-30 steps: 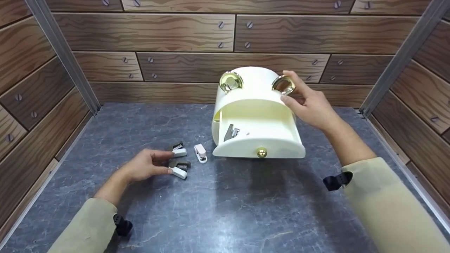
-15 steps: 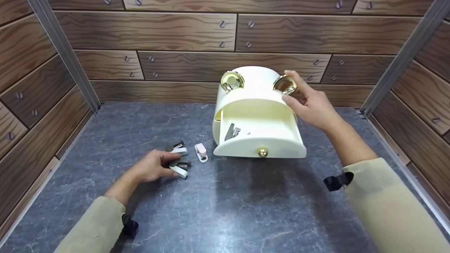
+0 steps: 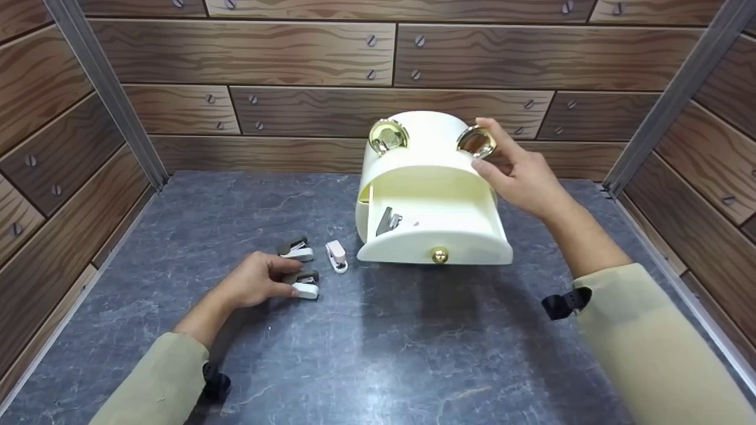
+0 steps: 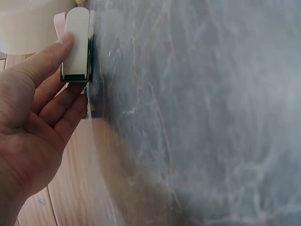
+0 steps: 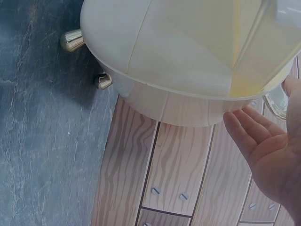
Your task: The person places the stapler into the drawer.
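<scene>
My left hand [image 3: 251, 282] pinches a small white-and-dark stapler [image 3: 306, 290] between thumb and fingers, low over the table. In the left wrist view my thumb presses on the white side of this stapler [image 4: 76, 44]. Just beyond it lies a matching stapler [image 3: 297, 252], and right of that a pink-and-white mini stapler [image 3: 336, 256]. A cream rounded storage box [image 3: 425, 127] has two gold ears and a pulled-out drawer [image 3: 466, 248]. My right hand [image 3: 522, 177] grips the box around its right gold ear [image 3: 477, 142]. A grey stapler [image 3: 387, 222] lies inside the drawer.
The dark marbled table [image 3: 331, 354] extends in front of the box. Wood-patterned walls [image 3: 307, 56] with metal corner posts [image 3: 109, 94] enclose it at the back and sides. The drawer's gold knob [image 3: 440, 255] faces me.
My left hand has moved slightly right, and its thumb and fingers have closed on the nearer stapler, which has turned a little. The right hand keeps its place on the box.
</scene>
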A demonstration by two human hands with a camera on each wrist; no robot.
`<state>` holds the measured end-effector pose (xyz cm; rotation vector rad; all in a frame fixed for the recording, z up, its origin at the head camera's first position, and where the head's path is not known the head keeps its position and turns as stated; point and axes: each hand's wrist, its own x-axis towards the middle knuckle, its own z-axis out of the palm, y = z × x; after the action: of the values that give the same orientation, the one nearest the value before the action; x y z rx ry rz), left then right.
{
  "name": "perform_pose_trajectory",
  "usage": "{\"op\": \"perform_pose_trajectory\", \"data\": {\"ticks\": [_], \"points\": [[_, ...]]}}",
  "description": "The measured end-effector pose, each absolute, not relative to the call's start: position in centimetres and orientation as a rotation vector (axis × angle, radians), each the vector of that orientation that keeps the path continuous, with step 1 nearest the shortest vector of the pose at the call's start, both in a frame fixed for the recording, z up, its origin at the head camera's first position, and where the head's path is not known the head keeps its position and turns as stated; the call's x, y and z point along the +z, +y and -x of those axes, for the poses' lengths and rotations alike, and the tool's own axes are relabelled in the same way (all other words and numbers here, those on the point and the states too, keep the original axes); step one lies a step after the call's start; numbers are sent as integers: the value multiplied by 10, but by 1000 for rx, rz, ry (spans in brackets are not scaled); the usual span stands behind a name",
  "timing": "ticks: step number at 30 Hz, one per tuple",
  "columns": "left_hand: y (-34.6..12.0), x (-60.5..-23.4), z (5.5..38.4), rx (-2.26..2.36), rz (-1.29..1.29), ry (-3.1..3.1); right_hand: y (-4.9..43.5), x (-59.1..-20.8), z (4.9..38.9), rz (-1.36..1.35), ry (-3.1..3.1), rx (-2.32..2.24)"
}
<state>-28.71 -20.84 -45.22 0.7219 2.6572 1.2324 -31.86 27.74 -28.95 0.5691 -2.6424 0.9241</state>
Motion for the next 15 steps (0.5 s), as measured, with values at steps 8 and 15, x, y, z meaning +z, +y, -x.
{"op": "perform_pose_trajectory", "data": {"ticks": [8,15], "points": [[-209,-434,282,1281,-712,2646,278,-291,319,-578,-2642,940],[-207,-400,277,1337,-670,2599,278,-290,319,-581,-2629,943]]}}
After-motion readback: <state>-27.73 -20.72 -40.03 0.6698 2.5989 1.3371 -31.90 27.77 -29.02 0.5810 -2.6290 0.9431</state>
